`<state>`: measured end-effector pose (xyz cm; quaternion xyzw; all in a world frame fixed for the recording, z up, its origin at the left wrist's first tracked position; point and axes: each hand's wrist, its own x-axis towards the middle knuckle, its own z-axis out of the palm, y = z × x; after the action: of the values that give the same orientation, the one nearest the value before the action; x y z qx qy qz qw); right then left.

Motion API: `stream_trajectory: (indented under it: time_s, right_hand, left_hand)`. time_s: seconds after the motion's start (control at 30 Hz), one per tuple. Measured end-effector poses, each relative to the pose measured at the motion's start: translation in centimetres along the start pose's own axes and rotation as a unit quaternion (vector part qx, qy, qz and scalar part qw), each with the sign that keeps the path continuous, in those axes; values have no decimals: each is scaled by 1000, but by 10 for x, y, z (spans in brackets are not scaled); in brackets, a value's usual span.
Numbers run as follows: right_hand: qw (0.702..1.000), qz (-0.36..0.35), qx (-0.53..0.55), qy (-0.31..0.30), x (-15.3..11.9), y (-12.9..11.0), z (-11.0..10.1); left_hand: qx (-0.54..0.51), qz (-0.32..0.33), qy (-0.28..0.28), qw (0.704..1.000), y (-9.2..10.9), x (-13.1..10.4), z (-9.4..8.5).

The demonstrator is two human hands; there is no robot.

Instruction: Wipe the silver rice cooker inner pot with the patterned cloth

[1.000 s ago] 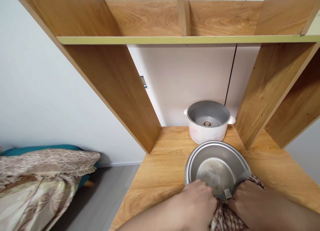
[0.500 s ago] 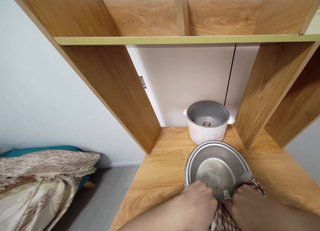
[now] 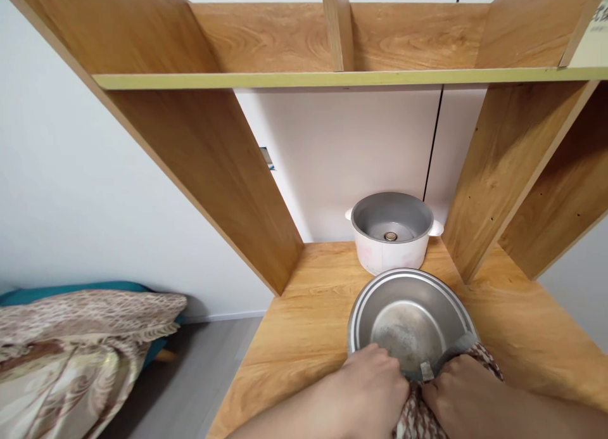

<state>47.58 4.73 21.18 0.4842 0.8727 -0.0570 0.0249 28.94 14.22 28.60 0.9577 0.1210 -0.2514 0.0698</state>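
Note:
A round grey metal inner pot (image 3: 413, 287) rests on the wooden desktop, its bottom inside stained. My left hand (image 3: 377, 379) is closed in a fist at the pot's near rim, knuckles up. Close beside it, my right hand (image 3: 458, 388) is likewise closed, a little to the right. A brown-and-white patterned cloth (image 3: 415, 420) is bunched between and under both hands, and part of it spreads over the pot's right near rim. A small pale tag (image 3: 426, 370) shows on the cloth. The fingertips are hidden beneath the hands.
Behind the pot stands a white rice cooker body (image 3: 390, 254) with side handles, lidless. Wooden upright panels (image 3: 228, 173) flank the desktop (image 3: 275, 350), with a yellow-edged shelf (image 3: 304, 80) overhead. On the left, a patterned cover (image 3: 85, 363) drapes over teal furniture above grey floor.
The whole view has shifted slightly. Both hands keep their grip at the pot's near rim, with hardly any movement relative to it.

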Motion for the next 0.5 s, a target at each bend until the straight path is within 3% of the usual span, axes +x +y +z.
stream_trajectory:
  time_s: [0.13, 0.23, 0.5]
  right_hand:
    - [998, 0, 55, 6, -6, 6, -25]
    - [998, 0, 68, 5, -10, 7, -38]
    - [999, -3, 31, 11, -4, 6, -18]
  left_hand:
    - [6, 6, -28, 1000, 1, -2, -7]
    - [10, 6, -15, 1000, 0, -1, -6]
    - [0, 7, -3, 1000, -2, -2, -2]
